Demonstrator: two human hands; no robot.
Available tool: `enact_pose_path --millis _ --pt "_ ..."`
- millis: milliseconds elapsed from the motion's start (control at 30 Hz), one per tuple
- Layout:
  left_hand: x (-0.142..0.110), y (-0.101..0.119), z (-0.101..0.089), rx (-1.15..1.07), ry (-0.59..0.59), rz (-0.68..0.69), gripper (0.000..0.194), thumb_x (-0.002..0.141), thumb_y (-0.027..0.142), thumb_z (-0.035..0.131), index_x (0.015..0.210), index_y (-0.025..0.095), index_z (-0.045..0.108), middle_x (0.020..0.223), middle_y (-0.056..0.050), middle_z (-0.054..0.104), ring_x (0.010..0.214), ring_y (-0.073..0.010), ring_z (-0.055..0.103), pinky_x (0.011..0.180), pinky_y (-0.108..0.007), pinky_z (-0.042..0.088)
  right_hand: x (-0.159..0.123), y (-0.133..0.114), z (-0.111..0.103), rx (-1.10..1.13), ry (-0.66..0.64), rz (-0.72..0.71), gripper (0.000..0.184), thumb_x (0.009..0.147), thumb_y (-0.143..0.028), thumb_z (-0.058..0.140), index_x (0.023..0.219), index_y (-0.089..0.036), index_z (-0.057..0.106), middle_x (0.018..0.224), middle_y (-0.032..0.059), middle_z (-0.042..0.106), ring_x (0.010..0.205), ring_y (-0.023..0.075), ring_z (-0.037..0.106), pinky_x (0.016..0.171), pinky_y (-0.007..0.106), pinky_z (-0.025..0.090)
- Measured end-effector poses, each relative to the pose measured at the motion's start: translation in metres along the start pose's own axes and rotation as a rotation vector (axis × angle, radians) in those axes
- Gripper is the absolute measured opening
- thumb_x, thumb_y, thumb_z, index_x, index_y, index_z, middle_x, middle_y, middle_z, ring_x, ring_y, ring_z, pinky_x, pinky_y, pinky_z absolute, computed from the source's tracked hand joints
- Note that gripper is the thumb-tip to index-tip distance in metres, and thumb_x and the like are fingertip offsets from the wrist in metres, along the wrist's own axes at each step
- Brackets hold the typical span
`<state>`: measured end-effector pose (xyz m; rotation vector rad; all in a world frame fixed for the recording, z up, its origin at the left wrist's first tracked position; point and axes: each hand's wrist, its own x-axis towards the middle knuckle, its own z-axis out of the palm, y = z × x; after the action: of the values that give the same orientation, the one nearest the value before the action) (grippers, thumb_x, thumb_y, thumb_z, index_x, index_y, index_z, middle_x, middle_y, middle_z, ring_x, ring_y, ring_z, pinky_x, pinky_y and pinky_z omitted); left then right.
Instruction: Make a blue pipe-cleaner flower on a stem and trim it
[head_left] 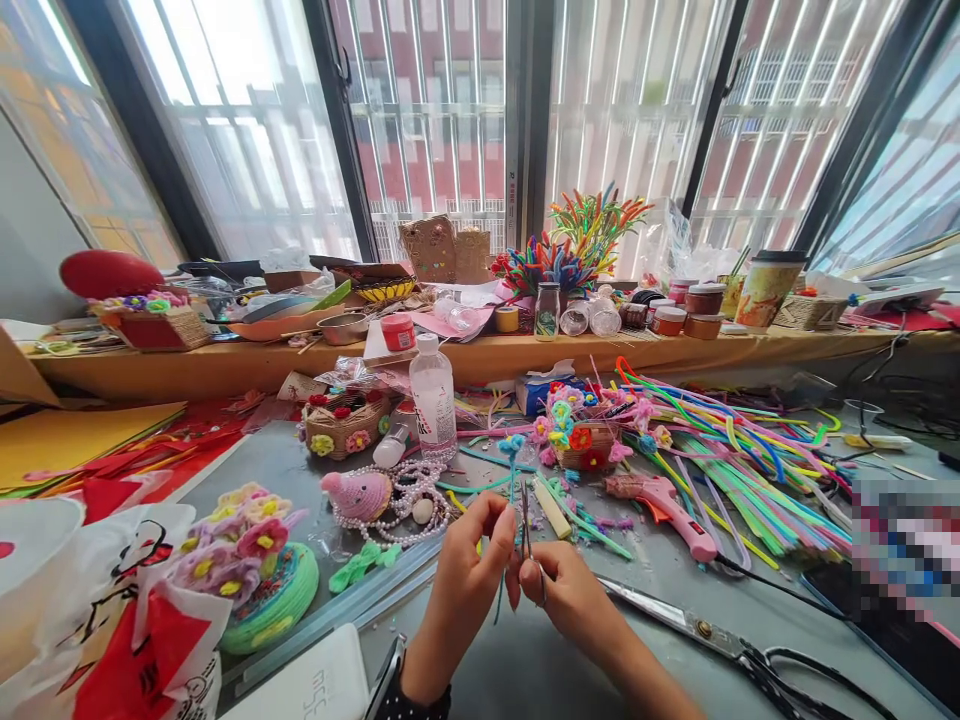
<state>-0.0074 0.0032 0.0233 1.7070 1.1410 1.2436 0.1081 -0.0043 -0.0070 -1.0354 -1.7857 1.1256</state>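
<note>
My left hand (pixel 472 555) pinches the stem of a light-blue pipe-cleaner flower (pixel 511 446), its head up and the stem's tail showing below the fingers. Small scissors (pixel 526 515) point upward in my right hand (pixel 568 590), close beside the stem; whether the blades touch it I cannot tell. Just beyond my hands lie a pale yellow stick (pixel 552 510) and scattered fuzzy clippings. A pink glue gun (pixel 664 508) rests to the right, with large black-handled scissors (pixel 705 628) nearer me.
Loose pipe cleaners (pixel 757 480) spread at the right. A clear bottle (pixel 433 400), a flower-trimmed basket (pixel 345 425) and bead strings (pixel 420 495) stand or lie behind. At left are a green crocheted piece (pixel 274 605) and white power bank (pixel 307 685). A cluttered ledge (pixel 480 355) runs behind.
</note>
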Motion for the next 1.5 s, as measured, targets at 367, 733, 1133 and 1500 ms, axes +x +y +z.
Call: enact_pose_path --millis 367,733,1133,1500 --pt "-0.0004 0.0011 -0.0004 0.082 -0.086 0.054 0.020 0.076 0.025 0.041 0.057 0.018 0.039 0.053 0.004 0.040 0.051 -0.0093 0.039 0.050 -0.020 0.034 0.0002 0.0003 -0.0051 -0.056 0.083 -0.047 0.070 0.064 -0.075 0.023 0.042 -0.013 0.048 0.043 -0.0022 0.036 0.044 0.0085 0.035 0.044 0.021 0.025" --pt "0.0017 -0.0009 0.0010 0.040 0.000 0.052 0.019 0.075 0.025 0.041 0.058 0.017 0.041 0.052 0.005 0.038 0.050 -0.0088 0.037 0.049 -0.020 0.034 0.0028 -0.0005 -0.0035 -0.004 0.147 0.009 0.066 0.066 -0.071 0.029 0.036 -0.014 0.045 0.038 -0.0032 0.031 0.041 0.0077 0.032 0.044 0.021 0.024" --pt "0.0015 0.0019 0.0018 0.091 -0.061 0.048 0.019 0.075 0.025 0.043 0.057 0.017 0.042 0.051 0.005 0.041 0.049 -0.0089 0.041 0.049 -0.019 0.035 0.0003 -0.0003 -0.0047 0.001 0.061 -0.051 0.070 0.064 -0.075 0.023 0.049 -0.012 0.050 0.045 -0.0031 0.032 0.043 0.0074 0.032 0.042 0.019 0.022" --pt "0.0030 -0.0007 0.0006 0.107 -0.052 0.037 0.019 0.074 0.026 0.043 0.058 0.017 0.042 0.054 0.005 0.039 0.052 -0.0094 0.039 0.050 -0.019 0.035 0.0022 0.0011 -0.0046 0.027 0.122 0.014 0.066 0.064 -0.071 0.034 0.036 -0.013 0.048 0.036 -0.0036 0.030 0.040 0.0070 0.030 0.043 0.021 0.022"
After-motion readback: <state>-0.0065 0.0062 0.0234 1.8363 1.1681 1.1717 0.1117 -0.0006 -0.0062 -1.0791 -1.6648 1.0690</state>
